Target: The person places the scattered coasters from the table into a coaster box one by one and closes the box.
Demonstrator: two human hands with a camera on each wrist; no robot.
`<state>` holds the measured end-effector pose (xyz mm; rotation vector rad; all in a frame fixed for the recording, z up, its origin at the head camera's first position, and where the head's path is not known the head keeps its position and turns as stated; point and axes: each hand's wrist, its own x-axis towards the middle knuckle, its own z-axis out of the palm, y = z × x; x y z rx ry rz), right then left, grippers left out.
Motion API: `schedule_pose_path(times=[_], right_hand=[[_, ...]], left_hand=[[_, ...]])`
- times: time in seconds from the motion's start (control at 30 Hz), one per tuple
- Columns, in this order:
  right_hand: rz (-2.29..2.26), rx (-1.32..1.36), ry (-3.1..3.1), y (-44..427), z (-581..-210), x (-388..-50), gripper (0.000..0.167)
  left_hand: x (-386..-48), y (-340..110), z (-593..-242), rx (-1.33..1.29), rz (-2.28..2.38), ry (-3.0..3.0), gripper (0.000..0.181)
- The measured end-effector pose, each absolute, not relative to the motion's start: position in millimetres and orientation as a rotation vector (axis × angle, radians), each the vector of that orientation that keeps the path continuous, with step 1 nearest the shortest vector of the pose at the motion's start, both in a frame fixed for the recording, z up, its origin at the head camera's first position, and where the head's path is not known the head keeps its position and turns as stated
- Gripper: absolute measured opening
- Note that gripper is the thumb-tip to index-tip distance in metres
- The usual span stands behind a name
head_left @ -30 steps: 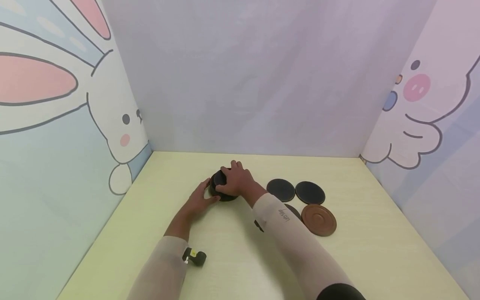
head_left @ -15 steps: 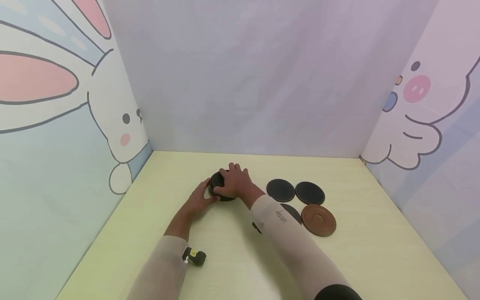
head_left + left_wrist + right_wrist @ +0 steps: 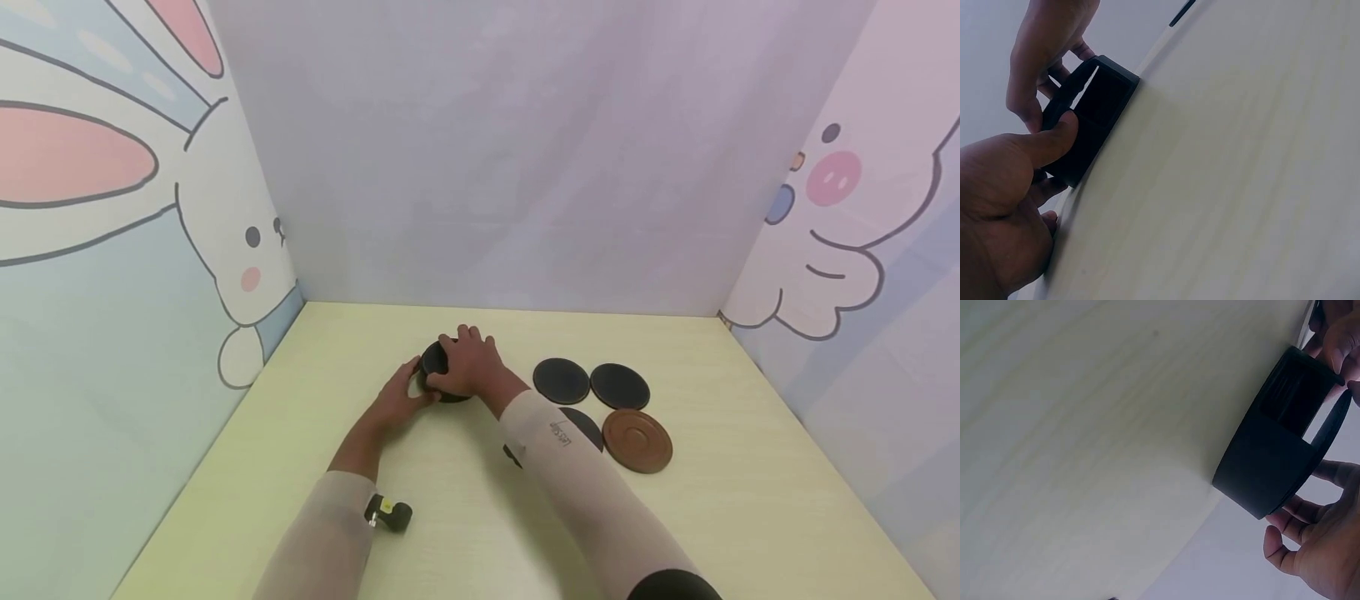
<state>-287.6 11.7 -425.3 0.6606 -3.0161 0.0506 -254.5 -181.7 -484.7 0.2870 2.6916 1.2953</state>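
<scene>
A round black coaster holder (image 3: 1266,465) with a cut-out in its side stands on the table. My left hand (image 3: 396,400) grips its left side, the thumb (image 3: 1060,134) in front. My right hand (image 3: 474,365) holds a black disc-shaped coaster (image 3: 1334,422) by its edge at the holder's top. In the right wrist view the coaster is tilted, with a gap beneath it on the cut-out side. The right hand hides much of the holder in the head view. What lies deep inside the holder is too dark to tell.
To the right lie two black coasters (image 3: 561,381) side by side, another black coaster (image 3: 587,427) partly hidden by the right sleeve, and a brown ridged disc (image 3: 637,440). Printed cloth walls (image 3: 495,208) enclose the pale table (image 3: 450,517) on three sides.
My right hand has shifted slightly left and down with the coaster over the holder, then stayed nearly still. The left hand keeps its place on the holder.
</scene>
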Motion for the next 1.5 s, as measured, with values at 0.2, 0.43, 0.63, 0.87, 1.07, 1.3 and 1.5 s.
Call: schedule_pose_path(times=[0.2, 0.43, 0.63, 0.87, 1.07, 1.3, 1.5], right_hand=[[0.058, 0.664, -3.012, 14.0, -426.0, -288.3, 0.079], [0.063, 0.699, -3.010, 16.0, -427.1, -288.4, 0.078], [0.094, 0.707, -3.028, 17.7, -425.8, -288.0, 0.079], [0.120, 0.727, -3.034, 20.3, -424.3, -286.0, 0.079], [0.101, 0.725, -3.040, 21.6, -425.1, -287.9, 0.080], [0.150, 0.733, -3.041, 24.9, -425.4, -290.7, 0.081], [0.220, 0.750, -3.054, 30.3, -423.2, -292.8, 0.083]], left_hand=[[-253.7, -180.9, -484.7, 0.256, 1.290, 2.684, 0.094], [-253.2, -179.6, -483.2, 0.269, 1.296, 2.690, 0.093], [-252.9, -180.0, -484.0, 0.276, 1.303, 2.689, 0.093], [-253.3, -180.0, -485.7, 0.248, 1.282, 2.692, 0.094], [-253.2, -179.6, -484.8, 0.250, 1.300, 2.688, 0.094], [-252.0, -179.0, -482.7, 0.249, 1.295, 2.683, 0.094], [-251.9, -179.9, -482.4, 0.250, 1.295, 2.682, 0.095]])
